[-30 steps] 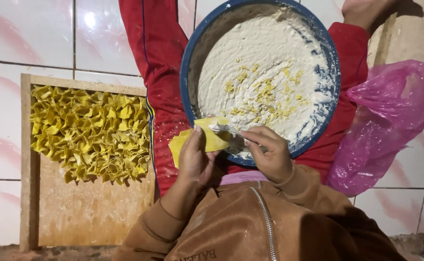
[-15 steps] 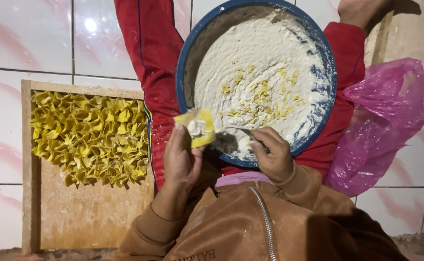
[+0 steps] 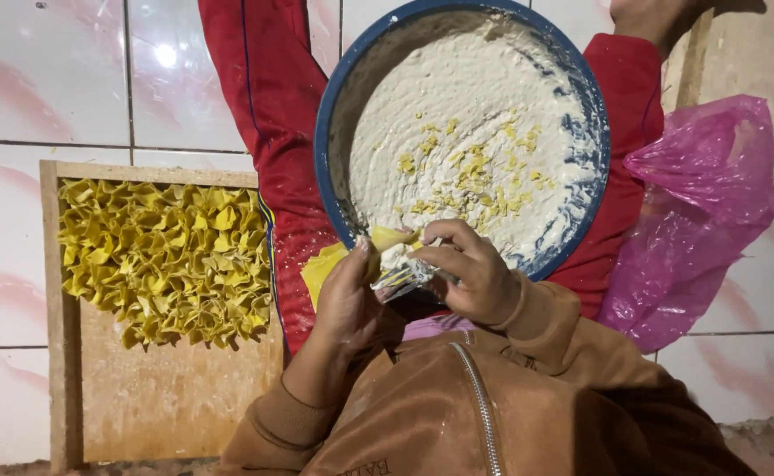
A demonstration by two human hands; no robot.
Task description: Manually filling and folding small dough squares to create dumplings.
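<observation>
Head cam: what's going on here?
A person sits on a tiled floor with a big blue bowl of pale filling in their lap. The left hand holds yellow dough wrappers, and the right hand works a fork against the top wrapper at the bowl's near rim. To the left, a wooden tray holds a heap of folded yellow dumplings. A pink plastic bag lies on the right.
</observation>
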